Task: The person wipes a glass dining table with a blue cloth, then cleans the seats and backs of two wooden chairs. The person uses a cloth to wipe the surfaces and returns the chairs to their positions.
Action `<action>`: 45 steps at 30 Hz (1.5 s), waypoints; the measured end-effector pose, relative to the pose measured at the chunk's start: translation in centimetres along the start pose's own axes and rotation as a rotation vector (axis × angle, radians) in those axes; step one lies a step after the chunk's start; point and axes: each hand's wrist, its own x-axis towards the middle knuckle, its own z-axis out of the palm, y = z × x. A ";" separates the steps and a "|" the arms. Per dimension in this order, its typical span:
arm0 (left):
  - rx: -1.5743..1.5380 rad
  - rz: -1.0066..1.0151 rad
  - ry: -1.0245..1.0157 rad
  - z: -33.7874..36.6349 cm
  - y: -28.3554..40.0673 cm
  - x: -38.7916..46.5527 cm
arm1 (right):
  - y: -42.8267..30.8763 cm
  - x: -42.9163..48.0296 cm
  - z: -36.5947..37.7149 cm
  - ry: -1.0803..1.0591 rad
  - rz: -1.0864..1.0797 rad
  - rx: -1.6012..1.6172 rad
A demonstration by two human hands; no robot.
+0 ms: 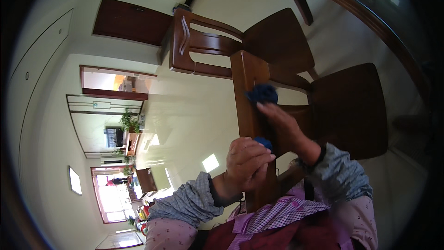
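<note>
My left hand [248, 163] is curled at the near part of a brown wooden chair's top rail [244, 111], with a bit of blue cloth [263, 142] showing between its fingers. Farther along that rail, my right hand [289, 128] reaches out, slightly blurred. A dark blue bunched cloth [263, 93] is at its fingertips, against the wood. Whether the two blue pieces are one cloth is hidden. The chair's dark seat [347, 111] lies to the right of both hands.
A second wooden chair [204, 41] stands just beyond. At the upper right curves the wooden rim of a table [350, 1] with a glossy top. Pale floor tiles [187, 118] extend left, towards potted plants [130, 121] and a bright window [111, 198].
</note>
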 end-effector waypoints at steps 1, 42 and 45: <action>-0.018 0.010 0.019 0.1 -0.1 -0.1 | -0.9 -2.3 0.3 -0.003 -0.006 -0.089; -0.178 -0.003 0.109 1.5 -0.9 -1.8 | 2.5 -28.6 7.3 0.669 0.324 -0.087; -0.167 -0.029 0.097 1.3 -0.6 -1.9 | 8.7 -31.0 3.7 0.755 0.451 -0.096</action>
